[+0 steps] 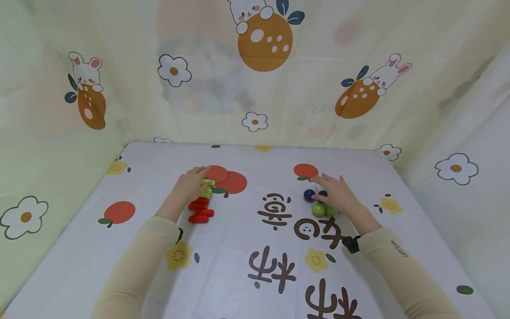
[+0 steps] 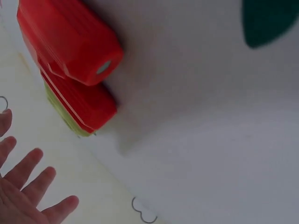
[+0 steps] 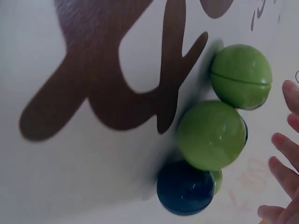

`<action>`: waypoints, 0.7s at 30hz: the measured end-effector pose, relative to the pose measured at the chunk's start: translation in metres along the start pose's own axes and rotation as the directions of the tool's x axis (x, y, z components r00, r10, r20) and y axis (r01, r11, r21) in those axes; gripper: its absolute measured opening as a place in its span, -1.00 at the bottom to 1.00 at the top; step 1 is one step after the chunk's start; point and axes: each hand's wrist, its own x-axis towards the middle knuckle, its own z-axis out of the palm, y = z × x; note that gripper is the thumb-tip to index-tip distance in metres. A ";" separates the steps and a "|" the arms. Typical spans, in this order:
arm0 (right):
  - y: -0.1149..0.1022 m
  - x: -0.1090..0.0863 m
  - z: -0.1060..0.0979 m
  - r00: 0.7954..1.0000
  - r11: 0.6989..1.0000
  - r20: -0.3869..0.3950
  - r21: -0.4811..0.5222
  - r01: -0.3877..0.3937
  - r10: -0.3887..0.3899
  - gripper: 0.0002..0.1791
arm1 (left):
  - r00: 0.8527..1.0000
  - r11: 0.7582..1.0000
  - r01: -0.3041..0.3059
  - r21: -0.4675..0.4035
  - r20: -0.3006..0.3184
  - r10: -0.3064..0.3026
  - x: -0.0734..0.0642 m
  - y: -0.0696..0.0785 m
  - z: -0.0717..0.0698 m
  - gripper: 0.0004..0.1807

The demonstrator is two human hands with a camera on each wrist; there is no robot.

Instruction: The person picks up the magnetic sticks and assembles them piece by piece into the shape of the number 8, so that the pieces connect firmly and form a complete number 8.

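Observation:
At the left, my left hand [image 1: 188, 187] has its fingers spread over the far end of a row of small faceted pieces. Yellow-green pieces [image 1: 207, 193] lie by its fingers, and red pieces [image 1: 201, 219] continue the row toward me. In the left wrist view the red pieces [image 2: 70, 42] look blocky, with ridged sides, and the fingers [image 2: 39, 184] stand apart from them. My right hand [image 1: 336, 195] spreads over a cluster of shiny balls. A blue ball [image 1: 309, 196] and a green ball [image 1: 318, 210] show beside it; others are partly hidden under the hand.
A white tablecloth [image 1: 231, 235] printed with fruit, flowers and large brown characters covers the table. Behind it hangs a pale curtain [image 1: 207, 106] with rabbit prints, and more curtain closes off both sides. A dark strap [image 1: 351, 243] sits at the right wrist.

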 end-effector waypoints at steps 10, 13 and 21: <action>-0.003 0.011 0.007 0.999 1.000 0.037 0.028 -0.012 0.011 -0.58 | 0.997 0.999 0.032 0.032 0.075 -0.034 0.014 0.005 0.005 -0.47; -0.002 0.013 0.010 0.998 0.999 0.055 0.043 -0.022 0.019 -0.57 | 0.994 0.998 0.056 0.007 0.094 -0.056 0.016 0.007 0.003 -0.52; -0.003 0.015 0.014 0.997 0.997 0.078 0.077 -0.028 0.022 -0.62 | 0.992 0.997 0.074 0.013 0.105 -0.075 0.024 0.014 0.000 -0.61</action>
